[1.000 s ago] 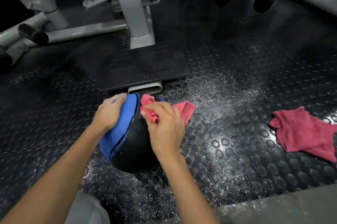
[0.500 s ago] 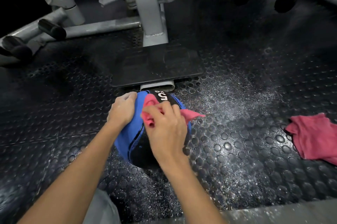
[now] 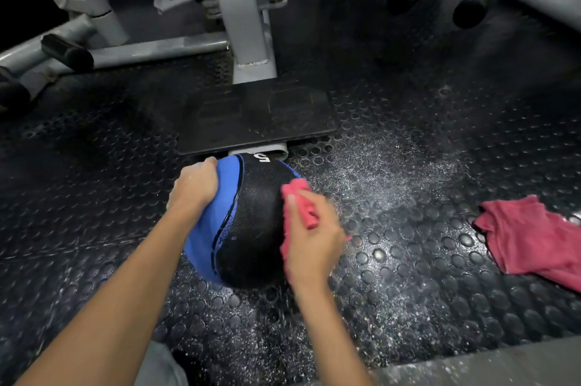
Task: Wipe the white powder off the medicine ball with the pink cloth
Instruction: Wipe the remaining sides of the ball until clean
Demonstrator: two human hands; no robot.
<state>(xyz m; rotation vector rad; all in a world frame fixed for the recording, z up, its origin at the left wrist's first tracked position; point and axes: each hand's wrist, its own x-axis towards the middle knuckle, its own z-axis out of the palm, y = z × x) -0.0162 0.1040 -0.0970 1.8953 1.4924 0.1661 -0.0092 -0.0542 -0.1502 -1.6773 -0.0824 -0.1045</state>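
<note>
A black and blue medicine ball (image 3: 251, 222) sits on the studded rubber floor in the middle of the head view. My left hand (image 3: 195, 186) lies curled over its upper left blue panel and steadies it. My right hand (image 3: 311, 237) grips a bunched pink cloth (image 3: 298, 200) and presses it against the ball's right side. Part of the cloth is hidden under my fingers and palm.
White powder (image 3: 377, 171) is scattered over the floor to the right of and below the ball. A second pink cloth (image 3: 531, 234) lies at the right. A black footplate (image 3: 257, 115) and grey machine frame (image 3: 245, 8) stand just behind the ball.
My right hand has slid the pink cloth from the top of the ball down to its right side, baring the black panel. My left hand keeps its hold.
</note>
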